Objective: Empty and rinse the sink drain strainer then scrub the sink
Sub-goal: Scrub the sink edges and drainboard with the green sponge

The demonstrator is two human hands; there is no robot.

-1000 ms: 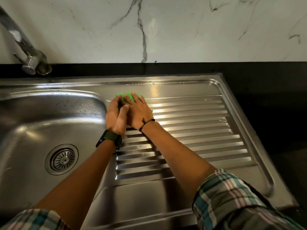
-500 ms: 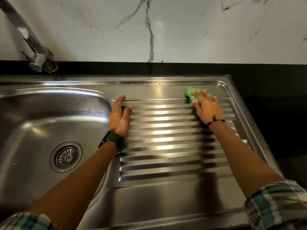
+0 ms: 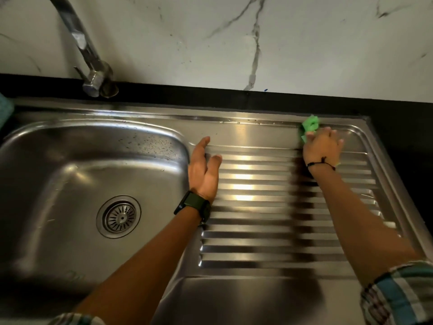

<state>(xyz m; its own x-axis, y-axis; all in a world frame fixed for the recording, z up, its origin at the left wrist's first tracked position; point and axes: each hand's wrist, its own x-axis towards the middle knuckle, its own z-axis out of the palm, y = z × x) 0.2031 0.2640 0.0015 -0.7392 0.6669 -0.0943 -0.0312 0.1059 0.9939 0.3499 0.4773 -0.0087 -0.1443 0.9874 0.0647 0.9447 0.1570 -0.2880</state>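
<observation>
Since earlier your right hand (image 3: 322, 148) slid the green sponge (image 3: 309, 127) upper right, fingers pressing it; left hand (image 3: 203, 171) spread flat. Scrubbing step; sweep lower ridges next.

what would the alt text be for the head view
A right hand presses a green scrubber on the far right corner of a steel sink's ridged drainboard. The left hand rests open by the basin, strainer in place.
</observation>
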